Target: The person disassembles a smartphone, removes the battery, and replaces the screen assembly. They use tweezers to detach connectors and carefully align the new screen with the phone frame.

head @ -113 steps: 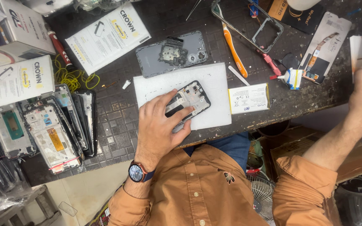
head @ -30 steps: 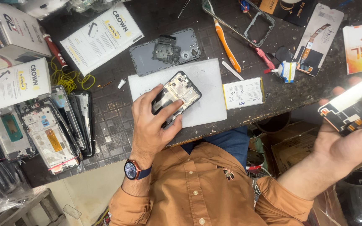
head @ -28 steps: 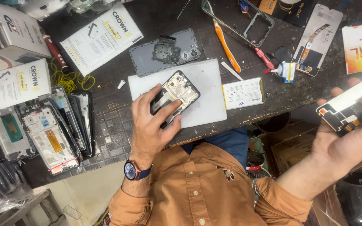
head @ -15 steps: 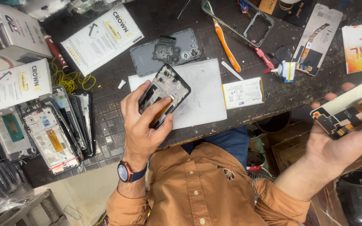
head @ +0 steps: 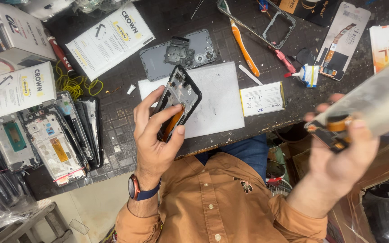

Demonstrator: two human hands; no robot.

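Left hand [head: 156, 135] was raised, palm toward body, fingers and thumb clamped round phone frame [head: 181, 96]. Watch on left wrist. Right hand [head: 343, 157] was out to the side, blurred, thumb pinching display panel [head: 374, 105]. Both elbows bent, sleeves orange.

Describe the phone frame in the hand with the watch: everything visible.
The phone frame is a black, rounded-corner shell, opened so its grey inner parts and an orange strip near the lower end show. It looks like plastic with metal inside. It is lifted off the white mat and tilted, upper end toward the grey back cover. The left hand grips its lower half, fingers along one edge, thumb on the other.
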